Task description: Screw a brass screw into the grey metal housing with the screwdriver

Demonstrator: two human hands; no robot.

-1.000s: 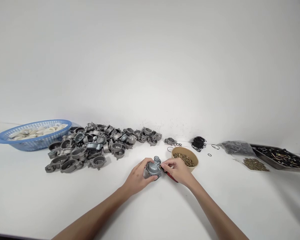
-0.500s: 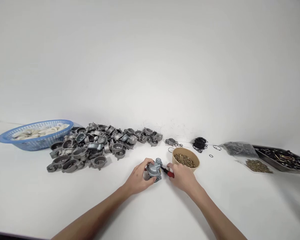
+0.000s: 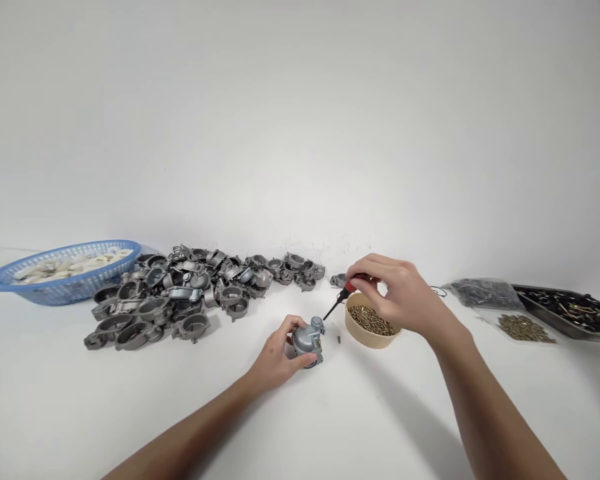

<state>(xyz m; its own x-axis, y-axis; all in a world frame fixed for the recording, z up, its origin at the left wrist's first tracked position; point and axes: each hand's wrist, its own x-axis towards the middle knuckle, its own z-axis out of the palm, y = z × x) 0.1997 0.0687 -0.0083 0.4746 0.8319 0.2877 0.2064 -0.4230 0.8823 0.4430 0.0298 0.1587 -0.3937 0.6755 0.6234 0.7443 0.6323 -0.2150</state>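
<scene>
Over white tabletop [image 3: 350, 427], near tan bowl [image 3: 373, 341], still grips grey carburetor body [image 3: 307, 341] in left hand [image 3: 280, 355]. Now raises red-handled screwdriver [image 3: 343, 296], pinched in right hand [image 3: 404, 297], off body's side; apparently not driving there at present. Exposes loose screw-like part [image 3: 339, 339] between body and bowl.

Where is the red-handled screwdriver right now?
In the head view, the red-handled screwdriver is just right of centre, held in the right hand, its tip slanting down toward the metal housing in the left hand.
</scene>
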